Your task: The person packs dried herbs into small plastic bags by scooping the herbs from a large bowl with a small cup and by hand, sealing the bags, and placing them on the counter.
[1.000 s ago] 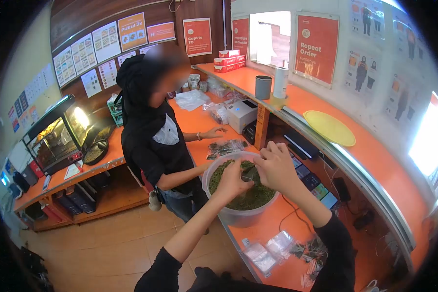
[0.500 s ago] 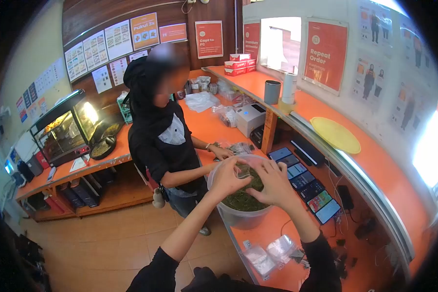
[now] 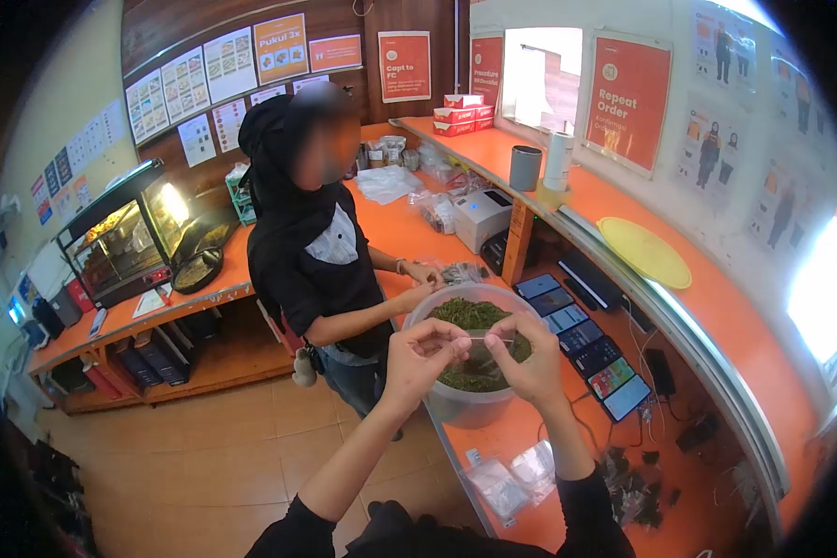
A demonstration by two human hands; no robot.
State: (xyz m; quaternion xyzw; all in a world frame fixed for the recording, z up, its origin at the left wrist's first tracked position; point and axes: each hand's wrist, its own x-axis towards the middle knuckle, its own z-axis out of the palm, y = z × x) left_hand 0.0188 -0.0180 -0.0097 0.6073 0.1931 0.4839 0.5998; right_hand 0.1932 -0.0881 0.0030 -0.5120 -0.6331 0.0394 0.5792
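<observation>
Together, the left hand [image 3: 425, 358] and the right hand [image 3: 528, 353] each pinch, thumb against fingers, the top edge of a small clear bag [image 3: 479, 346] above the open tub [image 3: 470, 409] of green flakes [image 3: 465, 314]. Beyond the tub, a co-worker [image 3: 321, 232] has both hands near packets [image 3: 463, 272] on the orange counter [image 3: 409, 228]. Phones [image 3: 586, 344] lie in a row to the tub's right.

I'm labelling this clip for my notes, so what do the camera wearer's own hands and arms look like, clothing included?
The left hand and right hand are bare, without gloves. Both arms have plain black sleeves that leave the forearms uncovered. No watch or bracelet shows on either wrist, and no marking on the sleeves. The nails are too small to make out.
</observation>
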